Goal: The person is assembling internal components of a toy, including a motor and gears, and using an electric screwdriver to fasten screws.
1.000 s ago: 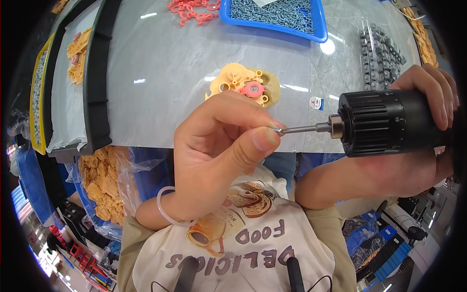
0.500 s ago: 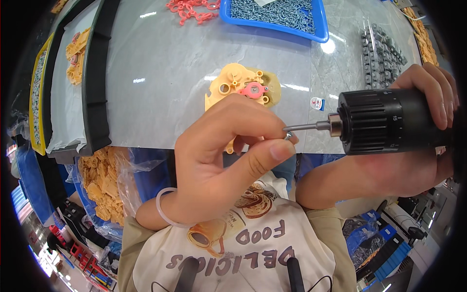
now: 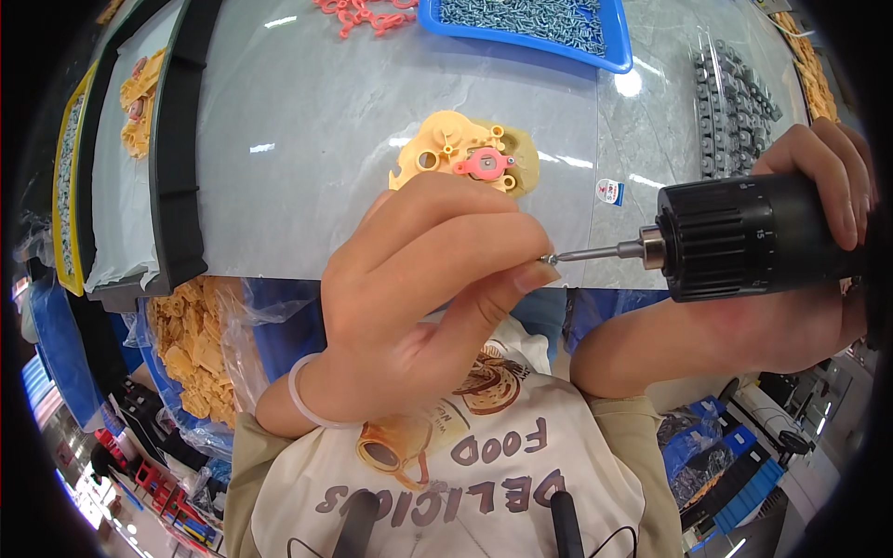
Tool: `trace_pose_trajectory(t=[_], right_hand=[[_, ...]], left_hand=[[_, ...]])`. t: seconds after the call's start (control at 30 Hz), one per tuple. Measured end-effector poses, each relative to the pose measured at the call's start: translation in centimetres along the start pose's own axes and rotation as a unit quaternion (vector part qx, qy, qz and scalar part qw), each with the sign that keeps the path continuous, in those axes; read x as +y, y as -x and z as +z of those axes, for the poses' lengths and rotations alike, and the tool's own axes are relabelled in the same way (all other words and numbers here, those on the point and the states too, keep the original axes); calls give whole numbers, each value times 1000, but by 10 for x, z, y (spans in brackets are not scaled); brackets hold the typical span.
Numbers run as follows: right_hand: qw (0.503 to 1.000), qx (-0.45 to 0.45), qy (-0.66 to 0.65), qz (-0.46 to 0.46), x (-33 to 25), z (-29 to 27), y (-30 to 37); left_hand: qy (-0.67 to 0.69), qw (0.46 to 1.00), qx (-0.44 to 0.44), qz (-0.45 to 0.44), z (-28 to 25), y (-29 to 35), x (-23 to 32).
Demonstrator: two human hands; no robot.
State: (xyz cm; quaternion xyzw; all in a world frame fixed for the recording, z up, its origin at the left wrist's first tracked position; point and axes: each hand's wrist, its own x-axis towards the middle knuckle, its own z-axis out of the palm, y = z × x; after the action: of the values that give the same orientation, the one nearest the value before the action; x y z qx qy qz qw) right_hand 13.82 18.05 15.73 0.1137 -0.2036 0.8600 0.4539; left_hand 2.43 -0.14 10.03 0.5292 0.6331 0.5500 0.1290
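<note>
Between thumb and index finger, my left hand (image 3: 437, 270) pinches a small silver screw (image 3: 549, 260). The bit tip of a black electric screwdriver (image 3: 744, 237) meets the screw's head, or nearly so. My right hand (image 3: 823, 181) grips the screwdriver, holding it sideways with the bit pointing left. Behind my left hand, a yellow plastic housing (image 3: 442, 135) lies on the table, with its lower part hidden by the hand. A pink plastic piece (image 3: 486, 164) sits on the housing, and a small screw shows at its right end.
A blue tray of screws (image 3: 530, 46) stands at the far side beside loose pink pieces (image 3: 358, 14). Rows of dark grey parts (image 3: 730, 112) lie right. At left, a black tray (image 3: 177, 149) holds yellow parts, beside a yellow bin of screws (image 3: 67, 186). Below is a yellow parts heap (image 3: 191, 349).
My left hand's fingers have closed up and turned the screw toward the bit, bringing its head to the tip. The screwdriver has shifted slightly right.
</note>
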Motion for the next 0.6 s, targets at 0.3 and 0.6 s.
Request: trace_pose_trajectory(t=[0.3,0.6], right_hand=[[1000,4,15,1,6,2,0],[1000,6,28,2,3,2,-2]], left_hand=[[-74,997,-11,0,-3,-2,5],[-77,997,-12,3,-4,0,3]])
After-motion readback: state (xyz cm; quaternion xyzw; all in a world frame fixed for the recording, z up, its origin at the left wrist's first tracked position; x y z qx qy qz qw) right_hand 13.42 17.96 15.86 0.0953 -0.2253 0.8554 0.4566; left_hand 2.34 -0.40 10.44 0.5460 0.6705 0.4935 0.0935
